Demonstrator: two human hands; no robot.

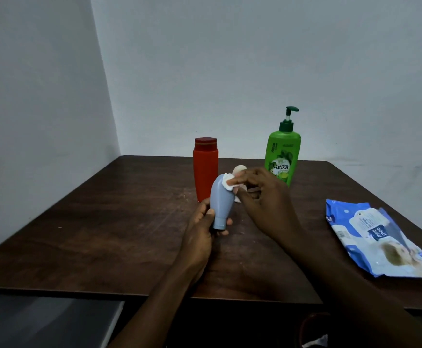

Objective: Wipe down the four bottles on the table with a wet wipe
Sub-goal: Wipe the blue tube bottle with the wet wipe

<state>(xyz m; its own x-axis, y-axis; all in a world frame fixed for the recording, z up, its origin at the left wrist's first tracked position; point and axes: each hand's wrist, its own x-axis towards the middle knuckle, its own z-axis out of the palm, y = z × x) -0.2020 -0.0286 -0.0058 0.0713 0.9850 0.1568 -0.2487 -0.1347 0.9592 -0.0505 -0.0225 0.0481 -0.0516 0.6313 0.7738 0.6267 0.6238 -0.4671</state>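
Blue-grey plastic bottle [222, 200], turned cap-down, is held just above the dark wooden surface [104, 234] by the left hand [200, 229], whose fingers and thumb curl round its narrow neck, while the right hand [262, 197] pinches a small white wet wipe [228, 182] against the bottle's upper end. Just behind stand a tall red plastic bottle [205, 167] and a pale rounded bottle [240, 169] mostly hidden by the right hand, with a green pump bottle [281, 156] farther right. A blue-and-white pack of wipes [370, 237] lies flat at the right, well apart from both hands.
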